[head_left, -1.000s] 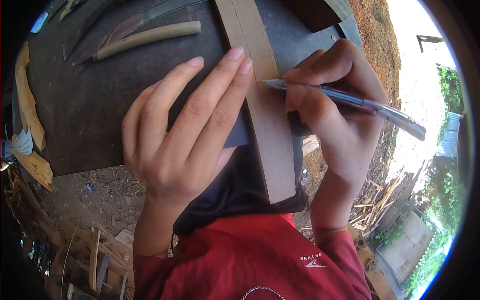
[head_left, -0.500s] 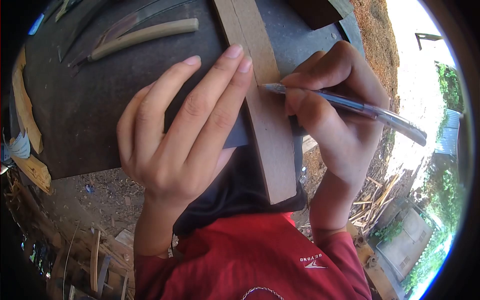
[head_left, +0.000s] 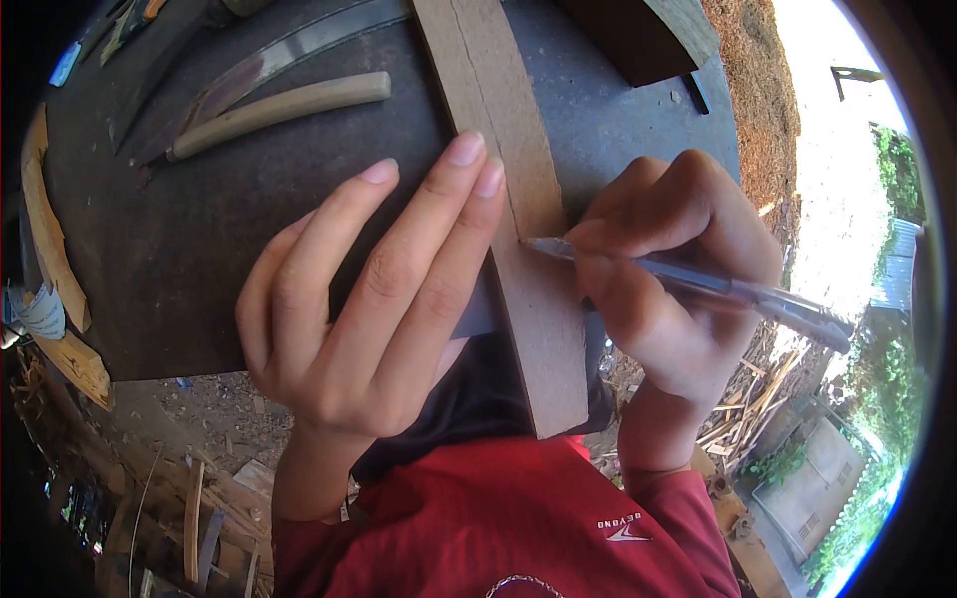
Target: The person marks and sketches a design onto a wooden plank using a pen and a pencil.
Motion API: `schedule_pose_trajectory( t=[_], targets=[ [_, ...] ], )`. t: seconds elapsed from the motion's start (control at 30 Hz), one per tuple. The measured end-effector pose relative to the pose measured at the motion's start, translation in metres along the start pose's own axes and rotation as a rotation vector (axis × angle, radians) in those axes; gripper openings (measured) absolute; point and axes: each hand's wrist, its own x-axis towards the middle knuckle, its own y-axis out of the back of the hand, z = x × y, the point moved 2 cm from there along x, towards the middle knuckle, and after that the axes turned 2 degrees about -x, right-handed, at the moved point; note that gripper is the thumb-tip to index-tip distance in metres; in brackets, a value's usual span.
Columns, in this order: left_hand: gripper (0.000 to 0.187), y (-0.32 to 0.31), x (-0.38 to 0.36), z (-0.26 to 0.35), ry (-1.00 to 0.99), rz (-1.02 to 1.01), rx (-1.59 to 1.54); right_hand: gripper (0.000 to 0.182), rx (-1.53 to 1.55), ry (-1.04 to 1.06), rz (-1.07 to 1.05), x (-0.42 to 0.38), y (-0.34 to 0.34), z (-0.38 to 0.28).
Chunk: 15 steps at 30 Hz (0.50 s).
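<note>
The right hand point(head_left: 693, 334) pinches a pen point(head_left: 688, 275), its tip on the wooden strip point(head_left: 546, 319) toward ten o'clock. The left hand point(head_left: 349, 324) is spread, gripping nothing, two fingertips at the strip's nine-o'clock edge. Between them, the strip runs roughly twelve to six.

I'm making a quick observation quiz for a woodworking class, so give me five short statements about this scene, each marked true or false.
1. The right hand holds a pen. True.
2. The left hand has two fingertips on the wooden strip. True.
3. The pen's tip points away from the strip. False: it points at the strip and meets it.
4. A pale wooden handle is on the dark table, left of the strip in the view. True.
5. The strip lies wholly over the table. False: its near end juts past the table's edge.
</note>
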Motion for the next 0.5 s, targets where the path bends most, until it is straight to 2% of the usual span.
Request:
schedule_pose_trajectory(
  t=[0.3,0.5],
  targets=[
    [0.051,0.0008,0.0028,-0.0035,-0.053,-0.038,-0.014,0.013,-0.067,0.199,-0.008,0.0022,-0.0008,0.0089],
    [0.049,0.0013,0.0028,-0.0048,-0.068,-0.052,-0.024,0.013,-0.101,0.131,0.008,0.0006,-0.0021,0.0059]
  ],
)
